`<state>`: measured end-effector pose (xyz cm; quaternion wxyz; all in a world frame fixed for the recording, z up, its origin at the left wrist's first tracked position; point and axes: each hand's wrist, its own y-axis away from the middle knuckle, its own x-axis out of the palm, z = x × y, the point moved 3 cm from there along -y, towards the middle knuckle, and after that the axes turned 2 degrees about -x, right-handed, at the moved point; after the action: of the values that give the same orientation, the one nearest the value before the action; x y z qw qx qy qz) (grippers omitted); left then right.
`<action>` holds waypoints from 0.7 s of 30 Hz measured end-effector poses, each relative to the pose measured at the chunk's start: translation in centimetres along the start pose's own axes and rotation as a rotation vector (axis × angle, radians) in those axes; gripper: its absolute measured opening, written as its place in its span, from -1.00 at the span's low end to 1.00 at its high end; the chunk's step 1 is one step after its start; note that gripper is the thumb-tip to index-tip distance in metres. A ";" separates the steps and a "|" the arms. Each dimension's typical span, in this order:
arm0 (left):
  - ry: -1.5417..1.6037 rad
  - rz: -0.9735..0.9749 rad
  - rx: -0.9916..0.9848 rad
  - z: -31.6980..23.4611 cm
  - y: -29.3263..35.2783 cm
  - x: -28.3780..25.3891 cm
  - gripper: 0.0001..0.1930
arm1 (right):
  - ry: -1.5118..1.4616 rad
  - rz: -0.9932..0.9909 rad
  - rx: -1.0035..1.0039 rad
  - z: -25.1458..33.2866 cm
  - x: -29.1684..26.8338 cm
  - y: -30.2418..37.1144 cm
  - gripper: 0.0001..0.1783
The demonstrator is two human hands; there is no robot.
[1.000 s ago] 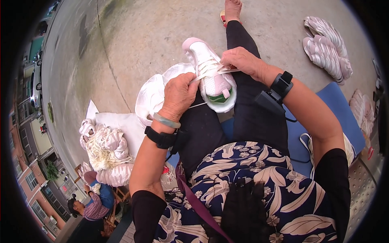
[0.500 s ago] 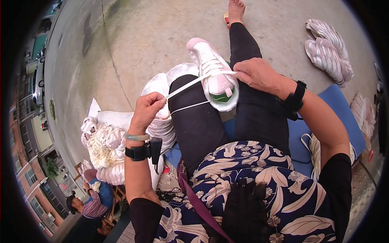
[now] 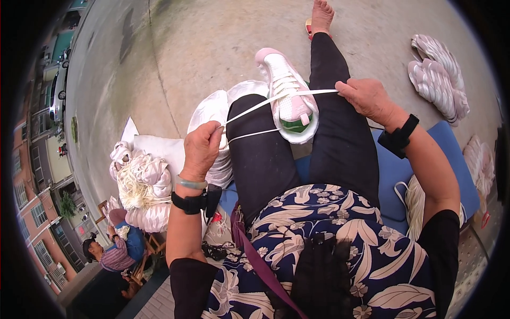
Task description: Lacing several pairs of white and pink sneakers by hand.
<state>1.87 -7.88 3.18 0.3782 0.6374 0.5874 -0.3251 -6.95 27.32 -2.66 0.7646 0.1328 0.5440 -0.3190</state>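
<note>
Between my thighs rests a pink and white shoe upper [image 3: 289, 87], its toe pointing away from me and white lacing zigzagging down its front. A flat white shoelace [image 3: 252, 110] runs taut across the heel-side end of the lacing. Its left end is pinched in my left hand [image 3: 202, 149], above a stack of white shoe parts. My right hand [image 3: 369, 98] pinches the other end, out past the shoe over my right leg. A second loop of lace crosses my left thigh below. Green material shows inside the shoe opening.
Stacked pink-white shoe uppers [image 3: 438, 82] lie on the concrete at the far right. A heap of uppers and cream laces [image 3: 141, 178] sits at my left. A bundle of laces [image 3: 417, 204] lies on the blue mat [image 3: 451, 165] by my right side. Another person [image 3: 114, 250] sits at lower left.
My right hand has moved right, away from the shoe, drawing out more lace. My left hand has shifted slightly right and turned. The whole view has also shifted a little.
</note>
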 end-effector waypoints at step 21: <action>-0.214 -0.252 -0.406 16.4 9.3 -7.6 -0.78 | -0.205 -0.318 0.925 -19.8 -4.3 20.7 -0.68</action>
<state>10.87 -26.04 2.40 0.5150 0.4321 0.6720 -0.3106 -9.52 55.41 -9.05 0.6171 0.3413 0.2810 -0.6510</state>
